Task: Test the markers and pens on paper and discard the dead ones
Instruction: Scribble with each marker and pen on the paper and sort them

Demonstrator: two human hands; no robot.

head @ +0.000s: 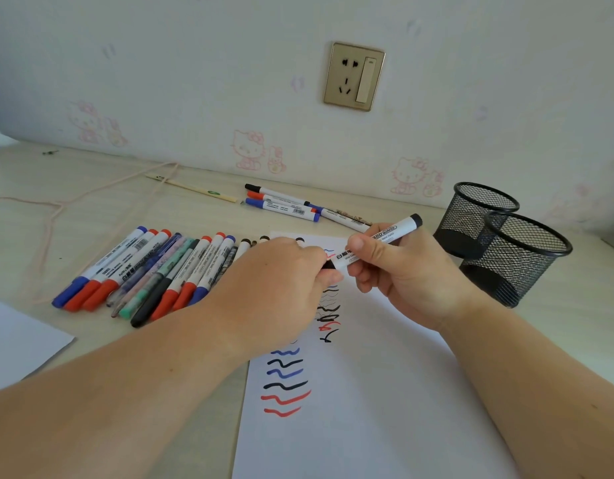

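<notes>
Over paper (350,392) | marker (385,236) tilted, rear end up-right | both hands grip

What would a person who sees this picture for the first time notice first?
First, the two hands in the middle: the right hand grips a black whiteboard marker while the left hand pinches its near end. Under them lies the test paper with red, blue and black squiggles. A row of markers and pens lies to the left, and two black mesh cups stand to the right.

Two bare forearms, no sleeves; left hand (277,278), right hand (398,271).
</notes>
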